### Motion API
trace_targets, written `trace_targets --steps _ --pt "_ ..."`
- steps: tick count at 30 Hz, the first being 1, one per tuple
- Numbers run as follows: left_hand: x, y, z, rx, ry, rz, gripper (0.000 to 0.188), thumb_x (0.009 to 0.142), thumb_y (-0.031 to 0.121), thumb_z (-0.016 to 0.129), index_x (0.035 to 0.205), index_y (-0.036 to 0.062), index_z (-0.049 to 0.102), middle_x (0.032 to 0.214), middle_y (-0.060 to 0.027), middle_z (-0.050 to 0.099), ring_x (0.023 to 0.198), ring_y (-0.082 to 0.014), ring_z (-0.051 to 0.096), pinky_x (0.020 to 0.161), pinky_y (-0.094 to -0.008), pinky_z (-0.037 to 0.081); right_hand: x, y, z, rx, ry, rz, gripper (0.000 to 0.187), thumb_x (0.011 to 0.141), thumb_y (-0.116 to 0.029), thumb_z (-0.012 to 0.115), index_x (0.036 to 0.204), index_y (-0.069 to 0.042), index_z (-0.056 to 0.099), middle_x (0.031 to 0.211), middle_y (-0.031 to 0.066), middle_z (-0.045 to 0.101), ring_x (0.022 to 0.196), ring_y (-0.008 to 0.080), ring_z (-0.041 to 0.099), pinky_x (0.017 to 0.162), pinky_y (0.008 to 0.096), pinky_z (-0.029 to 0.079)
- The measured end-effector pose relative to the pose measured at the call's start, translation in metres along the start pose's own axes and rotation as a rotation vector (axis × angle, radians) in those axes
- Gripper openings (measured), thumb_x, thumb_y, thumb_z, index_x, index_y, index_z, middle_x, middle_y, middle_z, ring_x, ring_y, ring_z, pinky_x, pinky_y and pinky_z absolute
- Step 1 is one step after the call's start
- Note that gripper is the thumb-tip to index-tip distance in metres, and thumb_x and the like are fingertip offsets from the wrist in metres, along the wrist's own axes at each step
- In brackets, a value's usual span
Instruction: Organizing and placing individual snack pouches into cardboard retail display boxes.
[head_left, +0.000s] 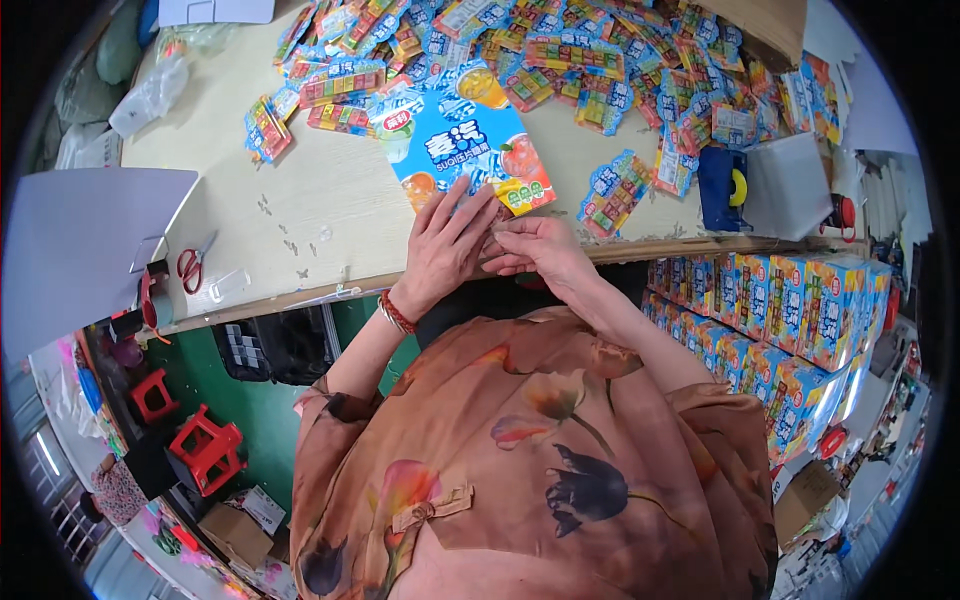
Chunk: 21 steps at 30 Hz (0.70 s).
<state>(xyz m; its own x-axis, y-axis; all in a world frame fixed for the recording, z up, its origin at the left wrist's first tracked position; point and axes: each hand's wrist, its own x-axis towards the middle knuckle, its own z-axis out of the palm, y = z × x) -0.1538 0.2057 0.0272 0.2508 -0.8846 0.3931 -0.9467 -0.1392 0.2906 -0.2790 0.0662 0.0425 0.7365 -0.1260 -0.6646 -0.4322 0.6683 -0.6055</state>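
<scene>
In the head view, your left hand (440,245) rests its extended fingers (452,205) on the near end of the blue candy box (462,135), on the desk (340,215). Your right hand (545,250) curls close by, fingers narrow; whether either hand grips anything, I cannot tell.

Blue box (462,145) (fruit-patterned), brown floral blouse (515,470), red stools (207,432), green floor (268,412).

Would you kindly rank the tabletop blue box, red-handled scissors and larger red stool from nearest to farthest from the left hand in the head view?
1. Blue box: touching the left hand.
2. Red-handled scissors: tabletop, left.
3. Larger red stool: lower left.
</scene>
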Motion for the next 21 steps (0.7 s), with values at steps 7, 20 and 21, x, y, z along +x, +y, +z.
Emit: trace_targets --steps 7,20,21 --pt "-0.004 -0.002 0.003 0.075 0.001 0.042 0.048 0.082 0.013 0.060 0.130 0.0112 0.058 0.139 -0.0019 0.050 0.132 -0.0259 0.043 0.107 -0.0403 0.034 -0.004 -0.016 -0.003 -0.061 -0.066 0.082 0.024 0.093 -0.018 0.062 0.108 0.000 0.060 0.096 0.0128 0.069 0.083 0.0222 0.071 0.069 0.0277 0.056" --pt "-0.004 -0.003 0.003 0.054 -0.037 0.056 0.051 0.080 0.012 0.060 0.132 0.0117 0.057 0.141 -0.0020 0.047 0.134 -0.0269 0.041 0.107 -0.0414 0.034 0.010 -0.032 -0.008 -0.068 -0.028 0.427 0.023 0.094 -0.018 0.060 0.114 -0.006 0.057 0.097 0.0091 0.069 0.072 0.0143 0.067 0.063 0.0273 0.053" --pt "-0.005 -0.004 0.003 0.051 -0.031 0.064 0.052 0.080 0.012 0.060 0.132 0.0118 0.057 0.142 -0.0020 0.047 0.134 -0.0269 0.041 0.107 -0.0414 0.034 0.012 -0.034 -0.007 -0.069 -0.028 0.427 0.023 0.094 -0.018 0.060 0.114 -0.006 0.057 0.097 0.0091 0.069 0.072 0.0143 0.067 0.063 0.0273 0.053"
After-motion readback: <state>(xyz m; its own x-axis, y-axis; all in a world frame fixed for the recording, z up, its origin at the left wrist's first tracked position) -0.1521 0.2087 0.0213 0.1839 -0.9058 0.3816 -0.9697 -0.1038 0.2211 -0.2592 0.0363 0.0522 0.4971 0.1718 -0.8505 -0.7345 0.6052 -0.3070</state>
